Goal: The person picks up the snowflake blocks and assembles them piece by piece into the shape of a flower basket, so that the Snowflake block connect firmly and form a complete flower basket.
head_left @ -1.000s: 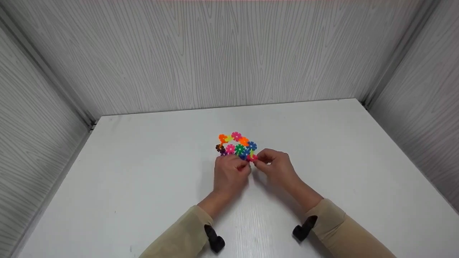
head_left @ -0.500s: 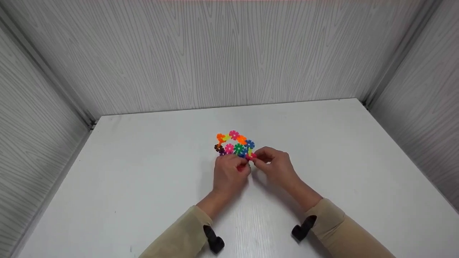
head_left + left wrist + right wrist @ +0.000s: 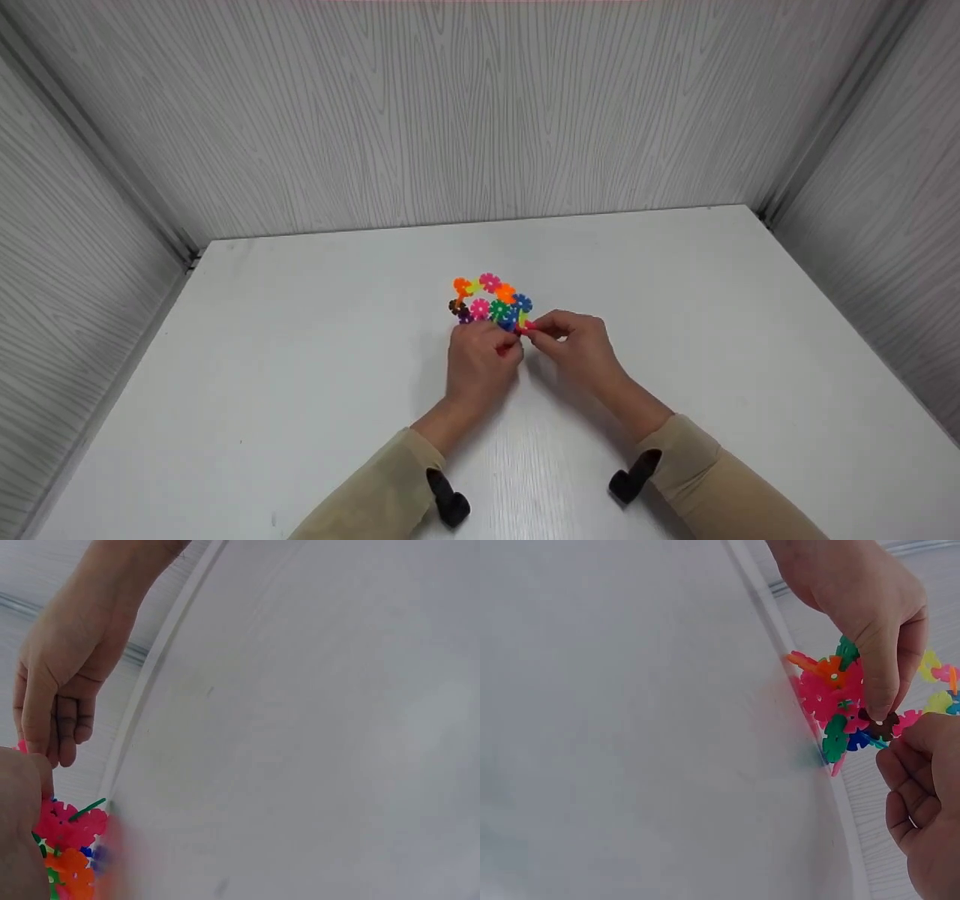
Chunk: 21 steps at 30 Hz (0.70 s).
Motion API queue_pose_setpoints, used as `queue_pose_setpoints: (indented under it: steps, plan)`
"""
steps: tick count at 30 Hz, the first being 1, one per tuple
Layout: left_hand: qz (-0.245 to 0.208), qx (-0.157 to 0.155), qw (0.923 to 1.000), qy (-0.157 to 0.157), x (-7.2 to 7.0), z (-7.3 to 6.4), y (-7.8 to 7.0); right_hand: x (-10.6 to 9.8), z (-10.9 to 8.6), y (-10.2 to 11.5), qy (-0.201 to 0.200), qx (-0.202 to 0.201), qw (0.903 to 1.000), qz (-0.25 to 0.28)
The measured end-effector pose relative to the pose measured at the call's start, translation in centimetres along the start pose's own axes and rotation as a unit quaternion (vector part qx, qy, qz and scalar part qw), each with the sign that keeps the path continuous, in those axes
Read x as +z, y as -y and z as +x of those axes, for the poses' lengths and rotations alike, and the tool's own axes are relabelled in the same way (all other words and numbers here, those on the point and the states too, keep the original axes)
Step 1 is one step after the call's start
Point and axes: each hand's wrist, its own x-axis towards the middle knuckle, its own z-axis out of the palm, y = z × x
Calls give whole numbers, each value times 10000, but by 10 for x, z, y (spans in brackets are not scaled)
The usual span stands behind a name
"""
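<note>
A ring-shaped build of interlocking snowflake discs (image 3: pixel 500 310) in many colours is held up at mid-table in the head view. My left hand (image 3: pixel 484 360) grips its near side, covering part of it. In the right wrist view the left thumb presses a dark brown disc (image 3: pixel 886 730) next to blue and green ones. My right hand (image 3: pixel 581 346) pinches a pink disc (image 3: pixel 530 325) at the right end of the build, beside a yellow one. From the left wrist, pink and orange discs (image 3: pixel 73 864) show below the left hand (image 3: pixel 19 825).
The white table (image 3: pixel 315 360) spreads around both hands. Grey wood-grain panels (image 3: pixel 480 112) enclose it at the back and sides. Black straps with small mounts (image 3: pixel 450 502) sit on both beige sleeves (image 3: pixel 375 487).
The build has shifted slightly left and away. In the right fingers the pink disc has turned, now showing more edge-on. The left hand has hardly moved.
</note>
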Motion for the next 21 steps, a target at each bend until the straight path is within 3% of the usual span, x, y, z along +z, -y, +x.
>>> queue_pose_setpoints:
  steps: [21]
  plan:
    - [-203,38,9998,-6,2,1,4,4,1,1,238,434,9988,10]
